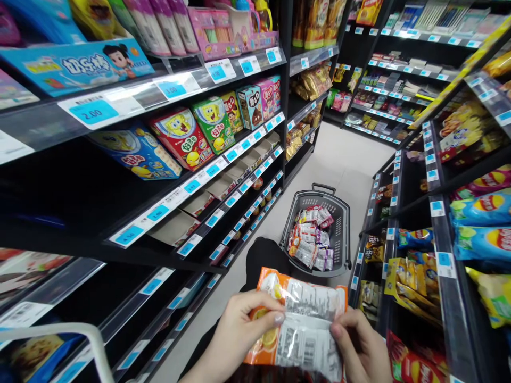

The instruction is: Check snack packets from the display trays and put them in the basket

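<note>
Low in the near middle of the aisle, the orange snack packet is held printed back up between both hands, its long axis running near to far. The left hand pinches its left edge, the right hand its right edge. The basket sits on the floor just beyond, straight ahead.

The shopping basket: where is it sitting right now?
In the head view the grey shopping basket sits on the aisle floor ahead, right of centre, between the two shelf runs, just beyond the orange snack packet held in both hands.
</note>
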Demonstrator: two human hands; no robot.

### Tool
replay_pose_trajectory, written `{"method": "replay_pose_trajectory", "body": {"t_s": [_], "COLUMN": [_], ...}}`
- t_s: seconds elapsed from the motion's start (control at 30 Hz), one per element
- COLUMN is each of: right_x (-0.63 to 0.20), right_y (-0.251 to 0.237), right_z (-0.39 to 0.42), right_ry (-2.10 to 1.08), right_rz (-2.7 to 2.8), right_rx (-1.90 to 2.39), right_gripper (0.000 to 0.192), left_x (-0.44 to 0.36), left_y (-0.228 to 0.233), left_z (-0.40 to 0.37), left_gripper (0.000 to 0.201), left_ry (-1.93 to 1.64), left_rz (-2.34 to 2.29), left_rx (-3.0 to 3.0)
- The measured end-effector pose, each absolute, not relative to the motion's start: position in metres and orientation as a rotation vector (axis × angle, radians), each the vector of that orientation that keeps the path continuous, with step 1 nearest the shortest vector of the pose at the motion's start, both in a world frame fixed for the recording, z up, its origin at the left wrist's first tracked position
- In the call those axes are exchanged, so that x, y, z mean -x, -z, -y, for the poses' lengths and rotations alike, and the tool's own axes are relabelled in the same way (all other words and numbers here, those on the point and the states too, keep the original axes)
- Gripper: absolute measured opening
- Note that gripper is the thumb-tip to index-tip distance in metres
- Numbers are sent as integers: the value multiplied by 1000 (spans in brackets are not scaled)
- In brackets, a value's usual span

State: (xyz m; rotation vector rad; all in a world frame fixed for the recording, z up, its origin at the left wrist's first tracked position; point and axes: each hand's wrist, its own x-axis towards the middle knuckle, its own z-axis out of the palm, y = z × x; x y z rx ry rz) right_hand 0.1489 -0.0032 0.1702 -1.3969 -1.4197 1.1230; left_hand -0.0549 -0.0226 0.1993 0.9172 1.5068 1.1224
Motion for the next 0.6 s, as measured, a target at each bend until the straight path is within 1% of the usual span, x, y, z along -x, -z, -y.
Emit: {"method": "replay_pose_trajectory", "body": {"t_s": [0.03, 0.1, 0.2, 0.23, 0.3, 0.33, 0.37, 0.4, 0.47, 0.5, 0.53, 0.6], "right_x": [-149, -151, -155, -156, -157, -157, -157, -157, -158, -159, -161, -164], "right_y": [-170, -168, -169, -170, -173, -175, -175, -175, -173, -171, -170, -168], "right_z": [-2, -12, -25, -27, -30, -30, -31, -31, -33, -34, -34, -35], "right_ry": [-1216, -1358, -1581, -1682, -1850, -1889, -1895, -1880, -1760, -1651, -1524, -1332], "right_rz": [1354, 1217, 991, 881, 672, 619, 624, 687, 918, 1062, 1204, 1390], "right_rx": [1386, 1351, 1270, 1242, 1176, 1151, 1143, 1165, 1303, 1389, 1462, 1531], "right_gripper": [33, 30, 29, 29, 31, 33, 36, 38, 33, 30, 30, 36], "left_x": [56, 60, 69, 71, 75, 76, 76, 76, 74, 73, 72, 72], "left_y": [-198, -194, -191, -191, -191, -192, -192, -193, -195, -196, -198, -202], "left_z": [21, 19, 18, 18, 17, 17, 16, 15, 12, 11, 10, 7], "left_gripper": [3, 8, 17, 26, 54, 61, 60, 54, 34, 31, 35, 44], "left_ry": [-1153, -1190, -1110, -1083, -1060, -1062, -1061, -1041, -935, -864, -798, -724], "left_rz": [-1473, -1359, -1047, -925, -772, -782, -855, -970, -1239, -1367, -1481, -1612], "left_rx": [-857, -724, -491, -435, -410, -443, -494, -550, -668, -743, -823, -929]}}
